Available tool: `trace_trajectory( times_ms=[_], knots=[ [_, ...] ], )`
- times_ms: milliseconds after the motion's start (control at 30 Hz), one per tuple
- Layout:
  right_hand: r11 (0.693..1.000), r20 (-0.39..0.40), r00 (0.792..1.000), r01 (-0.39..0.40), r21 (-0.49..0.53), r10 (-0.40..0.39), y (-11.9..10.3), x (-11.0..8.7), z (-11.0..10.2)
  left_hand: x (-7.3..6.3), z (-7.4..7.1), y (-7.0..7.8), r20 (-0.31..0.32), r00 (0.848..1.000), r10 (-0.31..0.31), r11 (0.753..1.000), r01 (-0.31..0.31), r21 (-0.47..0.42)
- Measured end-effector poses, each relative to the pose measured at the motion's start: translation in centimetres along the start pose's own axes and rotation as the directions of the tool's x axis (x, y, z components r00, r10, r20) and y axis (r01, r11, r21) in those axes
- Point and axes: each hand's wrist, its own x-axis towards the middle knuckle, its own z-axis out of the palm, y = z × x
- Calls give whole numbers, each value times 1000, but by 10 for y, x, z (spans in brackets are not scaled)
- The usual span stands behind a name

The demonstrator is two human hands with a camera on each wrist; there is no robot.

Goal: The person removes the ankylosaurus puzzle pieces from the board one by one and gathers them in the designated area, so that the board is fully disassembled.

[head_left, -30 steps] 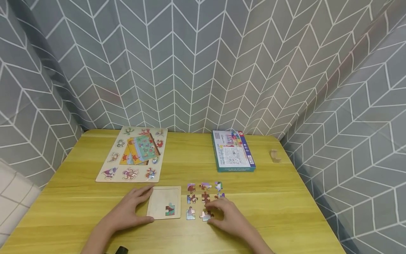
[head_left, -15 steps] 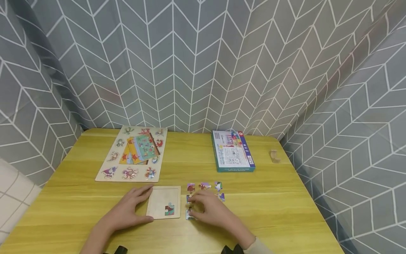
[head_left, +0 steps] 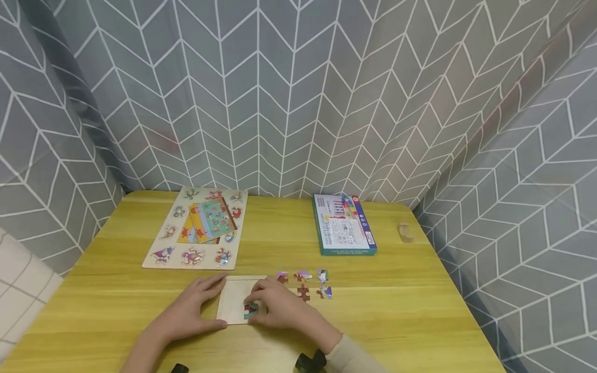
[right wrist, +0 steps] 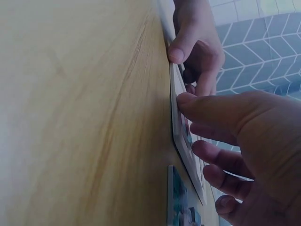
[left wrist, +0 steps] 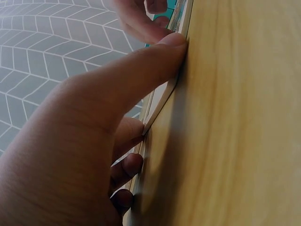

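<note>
A shallow wooden puzzle tray [head_left: 228,300] lies near the table's front, a little left of centre. My left hand [head_left: 188,310] grips its left side, thumb at the near corner and index finger at the far one. My right hand [head_left: 279,305] reaches over the tray's right side, thumb and fingers curled around a teal-and-brown puzzle piece [head_left: 250,311] in the near right part. In the right wrist view, the right thumb is at the tray's rim [right wrist: 177,125]. Several loose jigsaw pieces [head_left: 303,292] lie right of the tray; others are hidden by the right hand.
A board with sea-animal pieces [head_left: 163,233] stands back left, with colourful picture cards [head_left: 216,216] on it. A teal-edged box [head_left: 345,228] lies back right, and a small tan piece [head_left: 404,232] sits by the right edge. A patterned curtain [head_left: 280,103] hangs behind the table [head_left: 396,311].
My right hand has moved left from the loose pieces, across the left column of them, onto the tray. My left hand stays at the tray's left side.
</note>
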Motion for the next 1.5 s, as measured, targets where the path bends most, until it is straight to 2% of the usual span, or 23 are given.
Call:
trace_trajectory(
  times_ms=[233, 567, 1167, 1400, 1500],
  knots=[
    [1000, -13, 1000, -1, -12, 1, 3, 2, 3, 0, -2, 1, -5, 1000, 0, 1000, 0, 13],
    [997, -7, 997, -78, 14, 78, 1, 0, -3, -1, -1, 1, 8, 1000, -15, 1000, 15, 7],
    [994, -45, 999, 7, -107, -12, -3, 12, 0, -1, -1, 1, -1, 1000, -5, 1000, 5, 6],
    [998, 59, 997, -56, 9, 56, 1, 15, -6, -1, 0, 1, -5, 1000, -1, 1000, 1, 14],
    [996, 80, 994, -76, 48, 72, 2, 16, -8, -1, -1, 2, -7, 1000, 0, 1000, 0, 14]
  ],
)
